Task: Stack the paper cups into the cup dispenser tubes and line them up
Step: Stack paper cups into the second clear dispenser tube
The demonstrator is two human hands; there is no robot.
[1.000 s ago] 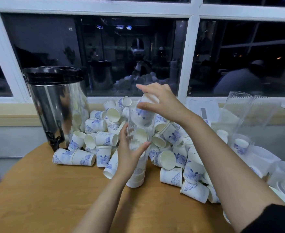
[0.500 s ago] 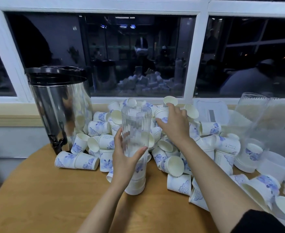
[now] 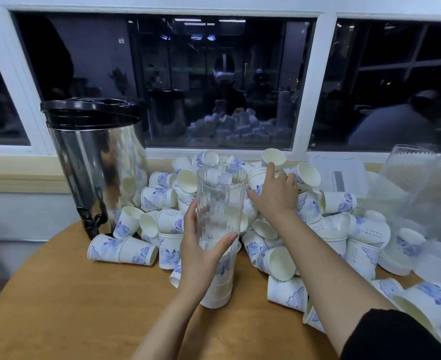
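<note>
- Clear ribbed plastic forms the dispenser tube [image 3: 222,203], which stands upright on the wooden counter [image 3: 58,307] just in front of the heap of paper cups [image 3: 357,229]. A few cups already sit nested at its bottom.
- Left hand [image 3: 201,253] grips the tube low on its wall, with the thumb on the near side and the fingers wrapped round the far side.
- Right hand [image 3: 275,194] is in the heap behind and to the right of the tube, with thumb and forefinger on either side of a white cup [image 3: 256,179]. I cannot tell whether the pinch has closed.
- To do this pick well, I would lift that cup straight up so its neighbours do not slide, and turn it the same way as the cups already inside. It should then drop squarely through the tube's mouth so it nests. The left hand should stay firm, since the tube looks tall for its base.
- A second ago the right hand was at the tube's mouth with a cup. Now it is down in the heap and the mouth is free. The left hand's hold and the tube's place on the counter look unchanged.
</note>
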